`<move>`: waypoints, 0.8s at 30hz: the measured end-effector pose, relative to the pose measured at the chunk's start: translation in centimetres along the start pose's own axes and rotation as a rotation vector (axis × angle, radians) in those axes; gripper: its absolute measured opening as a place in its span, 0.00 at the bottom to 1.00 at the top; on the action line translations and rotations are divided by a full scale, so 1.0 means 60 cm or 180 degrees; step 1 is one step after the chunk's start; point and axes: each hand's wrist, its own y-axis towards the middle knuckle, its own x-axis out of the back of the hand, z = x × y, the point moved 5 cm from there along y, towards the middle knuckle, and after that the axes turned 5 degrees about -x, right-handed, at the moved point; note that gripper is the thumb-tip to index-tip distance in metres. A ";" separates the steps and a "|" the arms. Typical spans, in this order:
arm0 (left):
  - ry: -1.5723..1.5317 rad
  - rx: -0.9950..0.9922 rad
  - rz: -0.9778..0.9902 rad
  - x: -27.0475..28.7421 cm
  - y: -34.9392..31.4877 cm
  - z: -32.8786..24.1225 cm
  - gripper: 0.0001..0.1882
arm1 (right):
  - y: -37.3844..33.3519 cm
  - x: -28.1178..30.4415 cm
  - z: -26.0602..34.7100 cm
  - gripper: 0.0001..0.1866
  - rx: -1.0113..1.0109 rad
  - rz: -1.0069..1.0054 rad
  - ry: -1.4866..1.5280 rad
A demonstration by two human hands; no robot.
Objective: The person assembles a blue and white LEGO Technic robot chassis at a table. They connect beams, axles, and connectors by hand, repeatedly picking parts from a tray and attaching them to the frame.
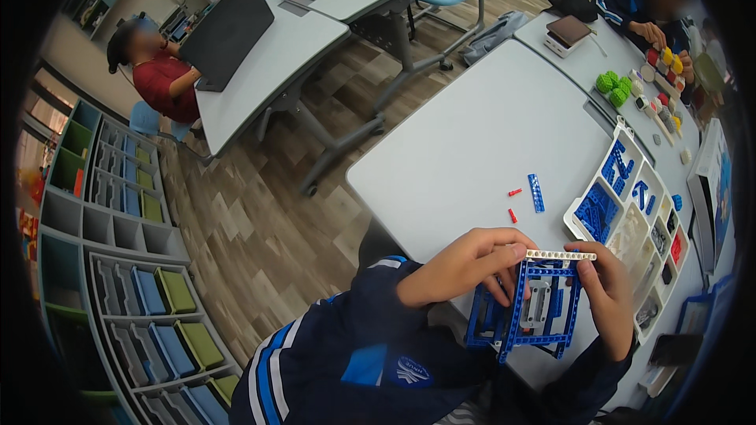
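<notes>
Between my hands is a blue frame [516,319] built from perforated construction beams, with a white beam [561,255] across its top edge and a grey part inside. My left hand [472,264] is closed on the left end, its thumb and fingers at the white beam's corner. On the other side my right hand [605,287] grips the right end of the frame, thumb against the beam. Beyond my hands lie a loose blue perforated piece [536,193], a red connector pin [515,192] and another red pin [512,216].
A white compartment tray [579,224] of blue, grey, black and red parts stands to my right. Behind it are green knobby pieces [613,88] and a co-worker's hands [650,35] at other parts. Another person [161,79] sits far left at a black laptop [228,35].
</notes>
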 end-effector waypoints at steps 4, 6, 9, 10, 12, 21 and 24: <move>-0.0169 0.0006 -0.0164 0.003 0.000 0.010 0.23 | 0.015 -0.006 -0.023 0.20 -0.0113 0.0339 0.0411; -0.0197 -0.0089 -0.0173 0.004 0.002 0.013 0.23 | 0.019 -0.014 -0.029 0.20 -0.0193 0.0441 0.0784; -0.0041 -0.0196 -0.0262 0.007 0.004 0.019 0.24 | 0.024 -0.025 -0.032 0.20 -0.0202 0.0455 0.1130; -0.0074 -0.0247 -0.0343 0.007 0.005 0.021 0.24 | 0.024 -0.025 -0.032 0.20 -0.0164 0.0472 0.1205; -0.0109 -0.0345 -0.0483 0.006 0.006 0.024 0.25 | 0.024 -0.025 -0.033 0.18 -0.0214 0.0479 0.1387; 0.0016 -0.0443 -0.0543 -0.002 0.002 0.024 0.25 | 0.030 -0.026 -0.045 0.20 -0.0148 0.0536 0.1475; 0.0052 -0.0490 -0.0488 -0.002 0.001 0.023 0.24 | 0.030 -0.026 -0.046 0.21 -0.0120 0.0645 0.1574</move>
